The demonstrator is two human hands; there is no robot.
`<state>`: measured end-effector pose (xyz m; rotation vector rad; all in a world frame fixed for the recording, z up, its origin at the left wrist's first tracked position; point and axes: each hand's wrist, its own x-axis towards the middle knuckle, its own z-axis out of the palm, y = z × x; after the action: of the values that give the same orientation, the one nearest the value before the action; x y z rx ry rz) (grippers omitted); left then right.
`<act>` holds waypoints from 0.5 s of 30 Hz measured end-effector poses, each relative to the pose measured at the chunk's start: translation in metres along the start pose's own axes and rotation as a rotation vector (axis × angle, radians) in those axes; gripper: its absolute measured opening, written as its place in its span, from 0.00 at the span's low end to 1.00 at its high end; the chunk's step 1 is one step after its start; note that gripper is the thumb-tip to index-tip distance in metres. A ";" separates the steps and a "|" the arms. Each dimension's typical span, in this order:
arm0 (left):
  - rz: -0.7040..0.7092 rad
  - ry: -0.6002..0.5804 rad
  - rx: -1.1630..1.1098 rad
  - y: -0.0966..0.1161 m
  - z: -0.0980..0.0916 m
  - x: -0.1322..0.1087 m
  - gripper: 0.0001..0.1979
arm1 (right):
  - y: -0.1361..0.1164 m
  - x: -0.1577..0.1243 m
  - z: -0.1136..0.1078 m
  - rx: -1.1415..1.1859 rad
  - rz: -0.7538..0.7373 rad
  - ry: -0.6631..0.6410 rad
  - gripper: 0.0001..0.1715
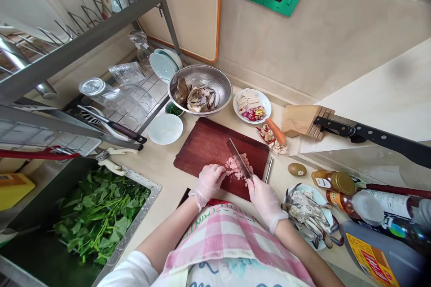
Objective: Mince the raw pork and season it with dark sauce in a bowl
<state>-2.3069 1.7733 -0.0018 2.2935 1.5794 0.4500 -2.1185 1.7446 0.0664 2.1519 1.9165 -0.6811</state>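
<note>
My right hand point(263, 199), in a clear plastic glove, is closed around the handle of a kitchen knife point(238, 157). Its blade slants across a small heap of chopped pink meat point(247, 160) on the dark red-brown cutting board point(205, 143). My left hand point(208, 182), also gloved, rests at the front edge of the board. Its fingers are bent and pressed together at the left side of the meat, pinching its edge. The knife's handle is mostly hidden inside my right hand.
Behind the board stand a metal colander point(220, 83) with seafood, a white bowl point(165, 129) and a plate point(266, 102) of cut ingredients. Right are a knife block point(298, 120), a plate of crabs point(308, 215) and jars point(336, 182). Leafy greens point(101, 210) fill the left sink.
</note>
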 end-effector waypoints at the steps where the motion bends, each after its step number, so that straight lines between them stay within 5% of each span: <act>1: 0.009 -0.003 -0.004 0.000 0.000 -0.001 0.11 | 0.000 -0.001 0.001 -0.005 0.003 0.015 0.15; 10: -0.075 0.199 -0.153 -0.021 -0.004 -0.010 0.10 | -0.003 -0.005 0.006 -0.127 -0.071 -0.031 0.15; 15: -0.075 0.214 -0.242 -0.027 -0.008 -0.014 0.09 | -0.006 -0.002 0.007 -0.202 -0.130 -0.012 0.17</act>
<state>-2.3374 1.7697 -0.0075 2.0527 1.6009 0.8424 -2.1259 1.7404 0.0625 1.9118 2.0367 -0.4959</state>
